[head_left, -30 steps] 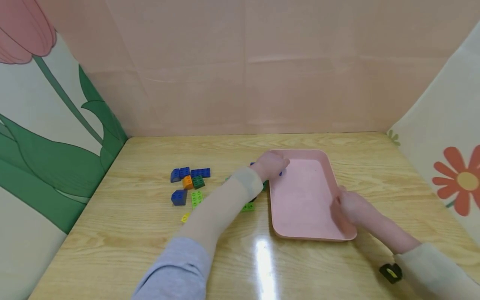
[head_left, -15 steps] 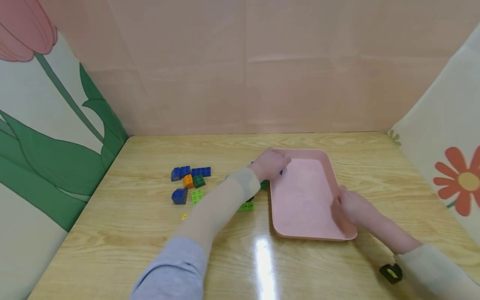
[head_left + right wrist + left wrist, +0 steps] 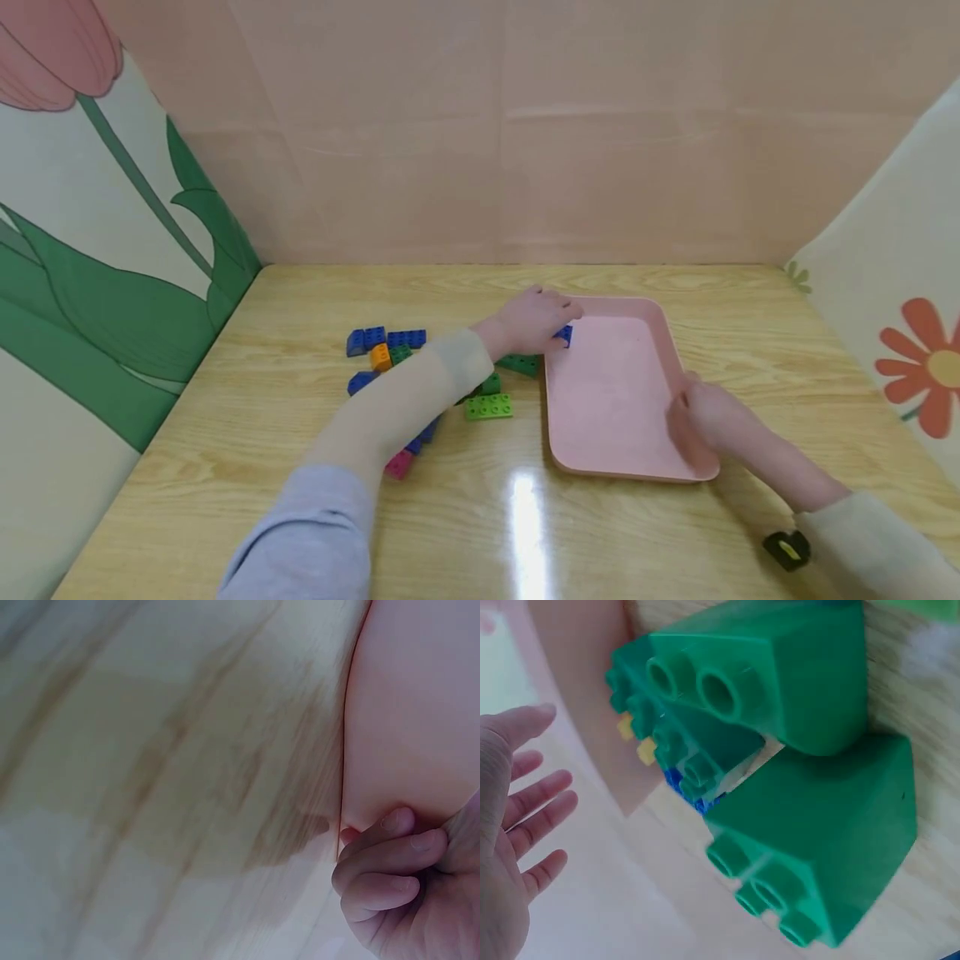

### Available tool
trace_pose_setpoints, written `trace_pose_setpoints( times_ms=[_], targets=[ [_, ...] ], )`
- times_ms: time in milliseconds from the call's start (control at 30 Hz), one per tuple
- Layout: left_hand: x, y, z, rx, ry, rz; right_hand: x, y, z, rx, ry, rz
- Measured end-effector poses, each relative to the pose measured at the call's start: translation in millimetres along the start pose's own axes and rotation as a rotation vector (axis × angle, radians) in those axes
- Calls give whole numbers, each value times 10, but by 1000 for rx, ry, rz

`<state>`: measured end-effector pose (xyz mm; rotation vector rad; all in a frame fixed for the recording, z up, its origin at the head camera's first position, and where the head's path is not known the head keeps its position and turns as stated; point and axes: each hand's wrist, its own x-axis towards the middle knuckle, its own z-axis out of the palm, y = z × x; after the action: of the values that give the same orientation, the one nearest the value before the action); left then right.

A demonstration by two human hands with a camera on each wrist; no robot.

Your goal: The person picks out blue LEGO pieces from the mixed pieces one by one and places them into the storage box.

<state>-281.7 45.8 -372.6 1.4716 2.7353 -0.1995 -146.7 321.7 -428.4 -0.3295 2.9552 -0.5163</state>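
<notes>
A pink tray (image 3: 618, 400) lies on the wooden table. My right hand (image 3: 716, 417) grips its right rim; in the right wrist view the fingers (image 3: 375, 892) curl against the outer wall. Over the tray's upper left corner is my left hand (image 3: 531, 320). Its fingers are spread and relaxed in the left wrist view, with nothing seen between them. A blue toy brick (image 3: 566, 335) shows just under those fingertips, partly hidden by the hand. Green toy bricks (image 3: 825, 825) stand beside the tray's left wall, under the left wrist.
Left of the tray lie a light green brick (image 3: 489, 407), an orange brick (image 3: 381, 357), a pink brick (image 3: 399, 464) and several blue bricks (image 3: 407, 338). My left forearm covers part of this group. A small black object (image 3: 787, 550) is by the right sleeve.
My left hand has lifted slightly and its fingers have loosened, showing more of the blue brick. The left forearm has shifted left, uncovering pink and green bricks. The right hand keeps its grip.
</notes>
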Motion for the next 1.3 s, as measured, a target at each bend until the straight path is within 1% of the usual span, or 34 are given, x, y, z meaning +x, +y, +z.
trace_pose_setpoints(
  times_ms=[133,267,333,433,567,700,767,833,967,1133,1300],
  targets=[
    [-102,-156,-26,-76,49,-69,-6,11,4,-7,0,9],
    [-186,-332,-41,-92,79,-126,-32,20,-3,-17,15,-5],
    [-219,-414,-30,-99,80,-157,-45,23,-2,-21,27,-18],
    [-252,-525,17,-142,71,-207,-57,28,-2,-20,34,-19],
    [-290,-619,78,-217,33,-269,-64,35,0,-19,26,3],
    [-301,-643,131,-320,-21,-306,-76,39,6,-21,15,21],
    [-292,-637,154,-358,-46,-315,-81,42,7,-19,13,22],
    [-273,-626,175,-384,-56,-319,-85,43,8,-13,13,24],
    [-222,-597,209,-392,-83,-321,-93,43,4,-9,24,18],
    [-164,-544,252,-392,-150,-336,-108,34,6,-16,28,14],
    [-137,-506,268,-380,-170,-334,-114,17,8,-18,29,16]
  ],
)
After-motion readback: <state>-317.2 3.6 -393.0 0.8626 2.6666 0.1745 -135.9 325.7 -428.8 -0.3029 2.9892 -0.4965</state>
